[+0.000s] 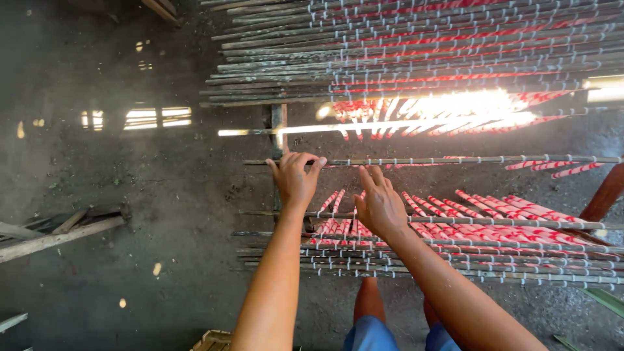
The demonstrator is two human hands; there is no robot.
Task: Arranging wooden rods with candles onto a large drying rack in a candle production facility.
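Observation:
Several long thin rods lie side by side across a loom-like frame, each strung with white loops and red-and-white striped threads [500,224]. My left hand [296,179] curls its fingers over one separate rod [455,160] near that rod's left end. My right hand [380,205] hovers just right of it with fingers spread, over the red-and-white threads and above a nearer rod [468,221]. It holds nothing that I can see. More rods are stacked close together at the top [403,58] and near my knees [455,263].
Dark dirt floor [130,195] spreads to the left, with sunlit patches. A wooden plank [58,237] lies at the left edge. A wooden post [278,127] stands under the rods. A reddish bar [604,192] leans at the right. My knees in blue shorts [390,335] show below.

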